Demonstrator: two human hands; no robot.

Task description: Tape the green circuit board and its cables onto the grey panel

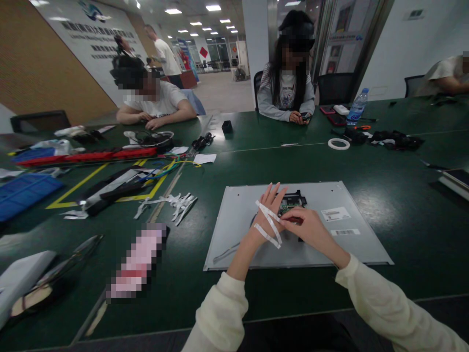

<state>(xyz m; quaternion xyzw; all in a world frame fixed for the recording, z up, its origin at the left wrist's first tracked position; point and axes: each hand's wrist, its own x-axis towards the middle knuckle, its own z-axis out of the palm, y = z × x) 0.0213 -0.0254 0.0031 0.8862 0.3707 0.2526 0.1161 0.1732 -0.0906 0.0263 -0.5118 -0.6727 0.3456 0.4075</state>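
White tape strips lie across the back of my left hand, some crossing each other. This hand is stretched out over a grey metal panel, palm down, fingers extended. My right hand reaches across from the right, thumb and fingers pinched on the end of one strip at the left hand's edge. Partly hidden beyond the hands, a green circuit board with black parts sits on the panel. A grey cable runs along the panel's left side, and labels are stuck on its right.
Left of the panel lie a pile of white strips, a phone-like pink object and a blue crate. Farther back are a roll of white tape and a water bottle. Two people sit across the green table.
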